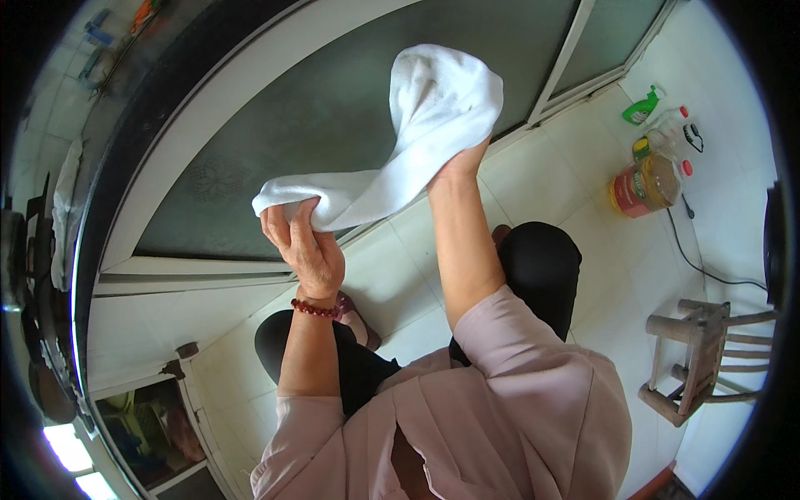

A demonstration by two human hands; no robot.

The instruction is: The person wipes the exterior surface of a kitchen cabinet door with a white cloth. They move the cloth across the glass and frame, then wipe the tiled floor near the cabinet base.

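Observation:
A white cloth [431, 94] stretches between my two hands in front of a frosted-glass cabinet door [300, 137]. Its left end is gripped by my left hand [306, 250], with the thumb and fingers around the fabric. My right hand [462, 165] is under the wider, bunched part of the cloth and supports it; the fingers are hidden behind the fabric. A red bead bracelet [314, 309] circles my left wrist. Whether the cloth touches the glass cannot be told.
On the tiled floor [400, 269] at right stand a large oil bottle [650, 184], a green spray bottle [642, 107] and a clear bottle with a red cap [672, 125]. A wooden chair [694, 356] is nearer, by a black cable [706, 269]. A dark counter edge [125, 131] curves along the left.

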